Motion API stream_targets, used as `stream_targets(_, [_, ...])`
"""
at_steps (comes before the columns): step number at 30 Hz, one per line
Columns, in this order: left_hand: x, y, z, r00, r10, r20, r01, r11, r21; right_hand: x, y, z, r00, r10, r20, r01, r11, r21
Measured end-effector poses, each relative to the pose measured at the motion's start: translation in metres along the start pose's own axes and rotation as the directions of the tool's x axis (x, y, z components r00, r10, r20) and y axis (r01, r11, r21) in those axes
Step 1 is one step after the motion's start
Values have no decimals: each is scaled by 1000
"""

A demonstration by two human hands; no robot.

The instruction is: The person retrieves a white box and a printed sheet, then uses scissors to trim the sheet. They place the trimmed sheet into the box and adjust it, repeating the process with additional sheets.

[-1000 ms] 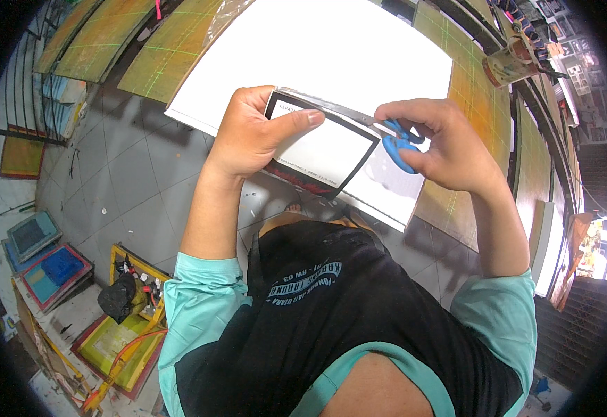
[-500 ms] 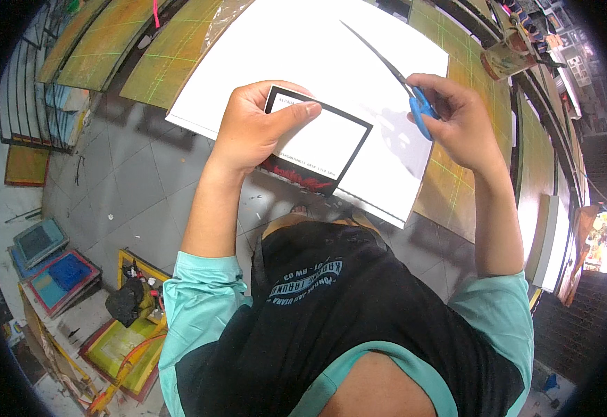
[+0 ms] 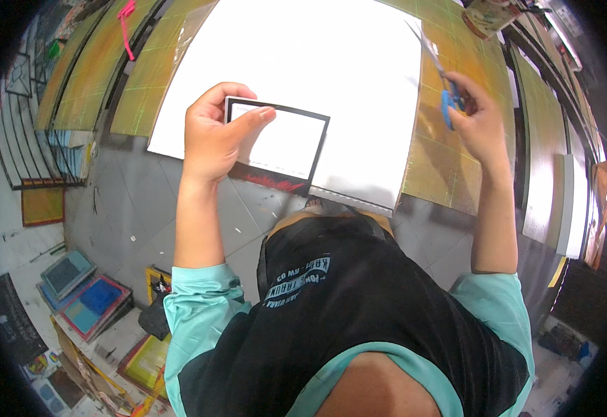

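Observation:
My left hand (image 3: pixel 210 139) grips the left side of a white card (image 3: pixel 283 139) with a black border and red artwork along its lower edge. The thumb lies on top and the other fingers pass behind. Under the card spreads a large white sheet (image 3: pixel 359 62), several layers thick at its near edge. To the right, my right hand (image 3: pixel 480 121) is closed around the blue handles of a pair of scissors (image 3: pixel 447 108). Their dark blades point away and to the left, over the sheet's right edge. Whether the blades are parted is hard to make out.
Yellow-green boards (image 3: pixel 449 160) with thin green lines lie beneath the sheet. A stained container (image 3: pixel 487 19) stands far right, a pink strip (image 3: pixel 126 31) far left. Framed screens (image 3: pixel 95 302) are stacked at lower left, below a metal rack (image 3: pixel 12 139).
The view has shifted. My left hand and the card sit farther left in the picture, and my right hand has carried the scissors rightward, toward the sheet's right edge.

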State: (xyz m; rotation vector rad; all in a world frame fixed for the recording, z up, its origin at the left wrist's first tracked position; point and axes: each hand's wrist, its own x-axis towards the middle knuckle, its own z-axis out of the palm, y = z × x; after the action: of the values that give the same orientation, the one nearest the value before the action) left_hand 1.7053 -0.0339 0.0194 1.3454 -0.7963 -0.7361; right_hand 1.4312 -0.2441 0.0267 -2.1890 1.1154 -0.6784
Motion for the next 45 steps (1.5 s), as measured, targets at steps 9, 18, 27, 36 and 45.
stream_targets(9, [0, -20, -25, 999, -34, -39, 37, 998, 57, -35, 66, -77, 887, 450, 99, -388, 845, -368])
stream_targets(18, [5, -27, -32, 999, -31, 9, 31, 999, 9, -38, 71, -67, 871, 459, 175, -285, 762, -581])
stream_targets(27, [-2, -13, -8, 1000, -8, 20, 9, 998, -63, -57, 64, -60, 956, 288, -52, -261, 761, -594])
stream_targets(36, [-7, -14, -2, 995, 95, 39, -90, 990, -109, 0, -107, 58, 892, -358, 276, 209, 869, 449])
stream_targets(45, [-11, -11, -1, 997, 67, 25, -63, 987, -149, 3, -136, 102, 889, -262, 376, -12, 807, 591])
